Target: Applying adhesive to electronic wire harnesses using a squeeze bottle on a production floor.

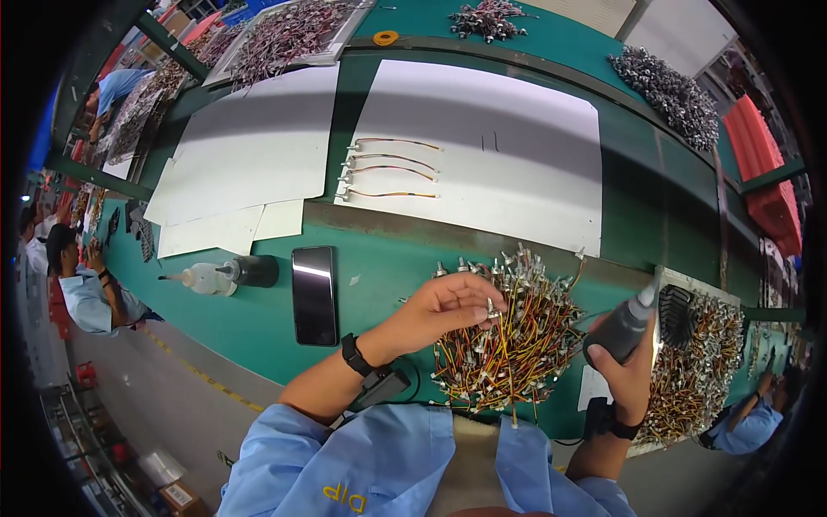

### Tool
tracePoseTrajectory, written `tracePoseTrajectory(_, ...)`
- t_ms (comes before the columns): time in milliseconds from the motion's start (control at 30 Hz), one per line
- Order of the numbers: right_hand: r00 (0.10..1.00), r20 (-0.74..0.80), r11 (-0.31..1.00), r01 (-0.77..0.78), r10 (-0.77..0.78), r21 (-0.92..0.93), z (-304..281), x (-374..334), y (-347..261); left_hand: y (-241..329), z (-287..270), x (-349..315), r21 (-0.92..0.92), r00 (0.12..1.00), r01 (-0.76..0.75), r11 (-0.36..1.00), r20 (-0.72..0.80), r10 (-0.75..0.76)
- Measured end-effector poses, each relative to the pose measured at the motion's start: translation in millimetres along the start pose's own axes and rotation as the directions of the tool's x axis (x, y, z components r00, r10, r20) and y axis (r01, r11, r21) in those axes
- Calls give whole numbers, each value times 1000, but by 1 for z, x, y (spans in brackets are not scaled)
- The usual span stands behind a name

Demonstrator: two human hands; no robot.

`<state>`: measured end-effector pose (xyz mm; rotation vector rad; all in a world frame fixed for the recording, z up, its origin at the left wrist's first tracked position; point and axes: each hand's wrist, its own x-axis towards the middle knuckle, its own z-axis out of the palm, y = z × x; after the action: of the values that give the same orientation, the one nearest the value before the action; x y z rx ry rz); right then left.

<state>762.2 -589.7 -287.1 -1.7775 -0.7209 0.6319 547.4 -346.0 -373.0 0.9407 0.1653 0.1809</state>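
My left hand (pixel 444 308) pinches a small metal-shafted part with wires (pixel 493 312) between thumb and fingertips. It hovers over a big heap of similar wired parts (pixel 508 353) with red, yellow and black leads. To the right, my right hand (pixel 626 375) is wrapped round a dark squeeze bottle (pixel 622 329), whose pale nozzle tilts up and to the right. Beyond the heap, several wired parts (pixel 392 168) lie in a column along the left side of a large white sheet (pixel 517 185), wires stretched rightward.
A black phone (pixel 314 295) lies left of the heap, beside a clear squeeze bottle (pixel 211 279) and a dark one (pixel 257 271). A tray (pixel 689 379) of wired parts stands at the right. Metal parts (pixel 668 95) are piled far right. Other people sit at left and right.
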Motion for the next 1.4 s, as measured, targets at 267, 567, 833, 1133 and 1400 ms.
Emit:
tracePoseTrajectory(267, 955, 295, 990, -80, 42, 117, 38, 21, 19, -5, -3, -9, -9, 998, -56, 998, -3, 56)
tracePoseTrajectory(567, 953, 304, 944, -98, -2, 315, 54, 24, 35, 4, -3, -9, 75, 996, 65, 995, 55, -69)
tracePoseTrajectory(833, 952, 279, 934, 16, -123, 356, 47, 22, 61, -10, -9, -8, -92, 1000, -9, 996, -13, 8)
tracePoseTrajectory(1133, 993, 115, 615, -70, -33, 785, 59, 27, 64, -14, -11, -7, -109, 1000, -11, 994, 19, 13)
tracePoseTrajectory(1400, 946, 272, 73, -263, -175, 962, 66, 27, 81, -9, -9, -7, -2, 998, 1, 1000, 58, -1)
